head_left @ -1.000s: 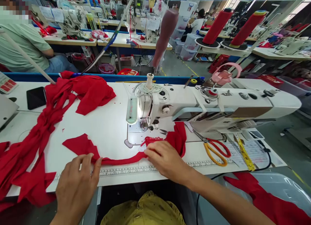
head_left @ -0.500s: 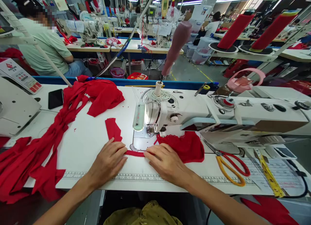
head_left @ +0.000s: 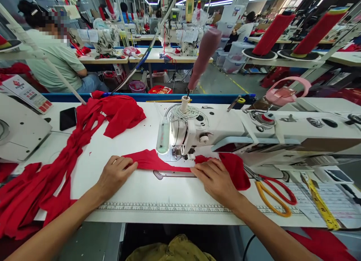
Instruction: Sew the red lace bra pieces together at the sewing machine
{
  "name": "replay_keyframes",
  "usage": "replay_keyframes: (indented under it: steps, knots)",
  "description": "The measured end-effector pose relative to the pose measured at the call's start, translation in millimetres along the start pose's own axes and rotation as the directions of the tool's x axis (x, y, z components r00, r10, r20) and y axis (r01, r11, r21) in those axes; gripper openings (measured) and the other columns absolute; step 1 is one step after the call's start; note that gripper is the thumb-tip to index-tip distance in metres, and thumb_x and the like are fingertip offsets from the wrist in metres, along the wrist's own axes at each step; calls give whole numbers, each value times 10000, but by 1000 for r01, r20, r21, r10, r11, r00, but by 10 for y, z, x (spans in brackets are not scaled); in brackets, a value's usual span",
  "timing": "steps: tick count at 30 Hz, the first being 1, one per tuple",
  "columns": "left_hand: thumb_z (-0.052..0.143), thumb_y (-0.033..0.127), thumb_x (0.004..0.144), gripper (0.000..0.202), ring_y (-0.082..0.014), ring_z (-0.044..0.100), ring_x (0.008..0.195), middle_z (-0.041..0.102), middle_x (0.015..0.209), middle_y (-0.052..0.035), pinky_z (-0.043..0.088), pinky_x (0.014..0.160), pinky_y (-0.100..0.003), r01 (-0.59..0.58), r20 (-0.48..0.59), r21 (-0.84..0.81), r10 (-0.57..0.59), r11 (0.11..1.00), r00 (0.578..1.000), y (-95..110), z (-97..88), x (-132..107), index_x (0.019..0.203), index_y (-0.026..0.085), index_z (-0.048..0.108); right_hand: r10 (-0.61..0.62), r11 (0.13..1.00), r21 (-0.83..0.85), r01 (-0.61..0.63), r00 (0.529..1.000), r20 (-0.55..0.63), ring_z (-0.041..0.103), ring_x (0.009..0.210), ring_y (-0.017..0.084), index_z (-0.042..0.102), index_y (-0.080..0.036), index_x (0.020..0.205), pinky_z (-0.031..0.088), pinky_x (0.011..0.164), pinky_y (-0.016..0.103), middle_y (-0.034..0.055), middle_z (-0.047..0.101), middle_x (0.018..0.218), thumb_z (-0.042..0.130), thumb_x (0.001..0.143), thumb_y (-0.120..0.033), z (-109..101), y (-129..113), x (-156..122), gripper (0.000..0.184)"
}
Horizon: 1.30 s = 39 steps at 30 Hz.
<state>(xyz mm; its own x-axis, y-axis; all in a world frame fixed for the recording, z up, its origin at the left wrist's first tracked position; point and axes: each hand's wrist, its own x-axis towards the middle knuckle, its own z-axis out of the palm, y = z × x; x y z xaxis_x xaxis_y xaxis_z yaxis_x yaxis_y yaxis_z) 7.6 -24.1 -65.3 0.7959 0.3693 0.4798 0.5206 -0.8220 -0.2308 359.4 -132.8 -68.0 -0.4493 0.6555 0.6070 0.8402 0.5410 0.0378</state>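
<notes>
A strip of red fabric (head_left: 158, 162) stretches between my hands, in front of the needle area of the white sewing machine (head_left: 225, 122). My left hand (head_left: 117, 174) pinches its left end, fingers closed. At the other end, my right hand (head_left: 216, 180) presses the strip with its fingers together, beside a bunched red piece with a scalloped edge (head_left: 235, 172). Part of that piece lies under the right hand. The machine's lamp (head_left: 163, 137) lights the plate just beyond the strip.
Orange-and-red-handled scissors (head_left: 275, 195) and a yellow tape measure (head_left: 321, 204) lie at the right. A long heap of red fabric (head_left: 67, 156) and a black phone (head_left: 68, 118) are at the left. A ruler scale (head_left: 169, 208) runs along the front edge. A co-worker (head_left: 53, 58) sits beyond.
My hands have moved apart, the left leftward and the right rightward. The red strip now lies spread out between them, and the bunched red piece has shifted right.
</notes>
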Motion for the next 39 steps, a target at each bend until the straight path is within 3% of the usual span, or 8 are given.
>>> replay_keyframes:
  steps: [3,6,10,14,17,24,31,39]
  knots:
    - [475,82,951,228,-217,669,831,717,941,-88,512,748,-369,-52,51,-14,53,999,997,165,-101,63,1025,142,682,-28,1000,7,27,996,83,594,861,193,664,-159,979,397,954,424,61,692,904,431,846,64,-79,16,-92,349]
    - [530,217,971,193,-240,672,944,713,1037,-112,551,806,-377,50,64,-132,-42,990,997,361,-138,197,1076,127,665,26,993,112,-44,987,157,589,919,208,652,-158,1026,381,982,438,83,684,990,470,896,-49,-102,-100,-37,249]
    - [442,193,1008,272,-214,656,1085,696,1167,-116,559,951,-363,135,45,-322,-128,937,991,550,100,458,1211,125,610,-7,980,196,-32,980,199,586,943,195,639,-175,1073,390,941,378,77,684,1011,479,975,-164,40,-305,214,188]
    - [402,296,1031,382,-259,587,1251,618,1343,-144,510,1062,-469,202,134,-381,-162,902,978,682,382,561,1362,141,514,-77,979,203,33,974,214,563,805,167,634,-175,877,378,917,372,36,659,843,523,990,-227,212,-334,325,167]
    - [412,277,1023,394,-272,542,1303,573,1402,-148,493,1080,-488,207,166,-411,-151,888,975,760,440,543,1385,145,491,-11,983,183,-20,987,163,538,759,154,601,-176,766,356,909,372,13,622,755,514,1006,-265,244,-272,304,271]
    - [444,232,994,418,-274,583,1227,569,1397,-139,469,1079,-524,237,278,-467,-113,852,954,800,437,615,1404,158,476,94,989,107,-102,992,80,497,715,137,588,-183,742,334,967,361,-5,609,724,522,998,-239,292,-218,282,270]
    - [428,232,992,461,-322,592,1207,536,1409,-177,555,955,-511,246,284,-471,-118,847,952,784,477,693,1448,169,453,140,983,111,-148,987,81,517,715,138,587,-189,742,350,953,374,-8,624,719,526,995,-232,318,-227,227,263]
    - [431,227,1004,436,-306,588,1221,565,1365,-184,504,1035,-551,149,232,-450,-46,881,972,816,408,583,1429,134,459,177,974,127,-186,981,80,544,720,141,595,-190,736,351,942,373,-3,632,728,515,993,-227,311,-243,226,272]
